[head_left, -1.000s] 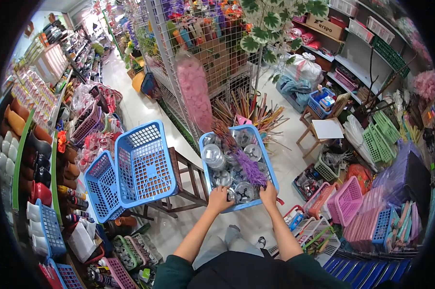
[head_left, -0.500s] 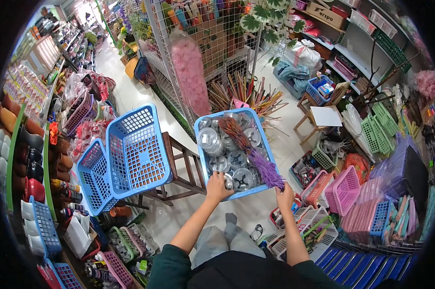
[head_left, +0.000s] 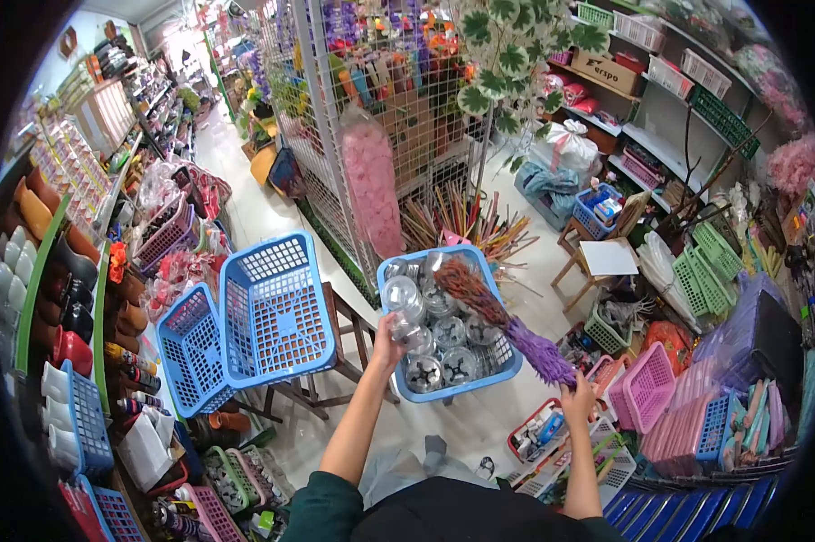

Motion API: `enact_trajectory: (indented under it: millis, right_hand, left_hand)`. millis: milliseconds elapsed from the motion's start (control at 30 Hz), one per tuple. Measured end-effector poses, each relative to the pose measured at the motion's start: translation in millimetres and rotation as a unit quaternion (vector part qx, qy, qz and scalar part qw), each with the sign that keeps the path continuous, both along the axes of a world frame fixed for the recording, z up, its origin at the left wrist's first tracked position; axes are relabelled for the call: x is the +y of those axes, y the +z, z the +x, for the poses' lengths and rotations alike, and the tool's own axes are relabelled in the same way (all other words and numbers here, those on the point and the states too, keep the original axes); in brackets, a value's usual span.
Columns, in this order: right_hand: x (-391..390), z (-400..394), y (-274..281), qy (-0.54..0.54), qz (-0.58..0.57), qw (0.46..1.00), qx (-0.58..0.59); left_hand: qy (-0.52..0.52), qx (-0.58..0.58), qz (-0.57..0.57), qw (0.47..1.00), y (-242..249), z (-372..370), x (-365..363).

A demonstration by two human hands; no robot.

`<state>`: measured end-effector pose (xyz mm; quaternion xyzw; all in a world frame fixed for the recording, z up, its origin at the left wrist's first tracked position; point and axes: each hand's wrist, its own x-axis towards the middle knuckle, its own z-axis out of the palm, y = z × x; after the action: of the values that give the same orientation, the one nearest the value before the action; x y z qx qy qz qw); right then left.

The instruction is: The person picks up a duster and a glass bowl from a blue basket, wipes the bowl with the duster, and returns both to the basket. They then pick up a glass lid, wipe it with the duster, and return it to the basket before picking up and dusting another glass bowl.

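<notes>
In front of me is a blue plastic basket [head_left: 442, 395] filled with clear round plastic containers [head_left: 449, 332]. My left hand [head_left: 389, 343] is closed at the basket's left rim, close to the containers; its fingertips are partly hidden. My right hand [head_left: 577, 399] is closed around the purple end of a feathery duster-like bundle [head_left: 535, 350], purple near the hand and brown-orange toward the far end. That bundle slants across the right side of the basket, over some of the containers.
Two other blue baskets [head_left: 276, 316] stand at left beside a dark wooden stool frame [head_left: 349, 348]. A wire-mesh rack [head_left: 330, 135] and a bundle of thin sticks [head_left: 479, 230] are ahead. Pink baskets [head_left: 644, 387] lie at right, and vase shelves [head_left: 57, 280] line the left.
My left hand has moved from the basket's near rim to its left side. My right hand and the duster-like bundle have shifted right, away from the near rim. The view has tilted up.
</notes>
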<state>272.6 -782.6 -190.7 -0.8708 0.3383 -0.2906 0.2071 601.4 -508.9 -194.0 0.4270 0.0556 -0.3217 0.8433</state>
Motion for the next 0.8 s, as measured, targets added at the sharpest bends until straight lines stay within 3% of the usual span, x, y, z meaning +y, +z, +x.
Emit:
enact_trajectory:
  millis: [67, 133, 200, 400, 600, 733, 800]
  right_hand:
    - [-6, -2, 21, 0.002, -0.007, 1.0, 0.013]
    - [-10, -2, 42, 0.089, -0.081, 0.993, -0.017]
    - [-12, 1, 63, 0.109, -0.106, 0.988, -0.038]
    - [-8, 22, 127, 0.091, -0.227, 0.969, -0.018]
    - [-19, 16, 172, 0.177, -0.232, 0.956, -0.014]
    - [-16, 12, 194, 0.096, -0.25, 0.963, -0.011]
    - [-2, 16, 198, 0.076, -0.271, 0.959, -0.024]
  left_hand:
    - [-0.028, 0.037, -0.092, 0.995, 20, 8, 5]
    - [-0.015, 0.024, -0.13, 0.991, 34, 9, 4]
    - [-0.005, 0.011, -0.168, 0.986, 48, 11, 1]
    - [-0.025, -0.09, -0.139, 0.986, 70, 10, -17]
    - [0.0, -0.123, -0.126, 0.984, 105, 8, -13]
    - [0.023, -0.187, -0.117, 0.975, 123, -6, -18]
    - [0.098, -0.206, -0.045, 0.973, 133, -17, -24]
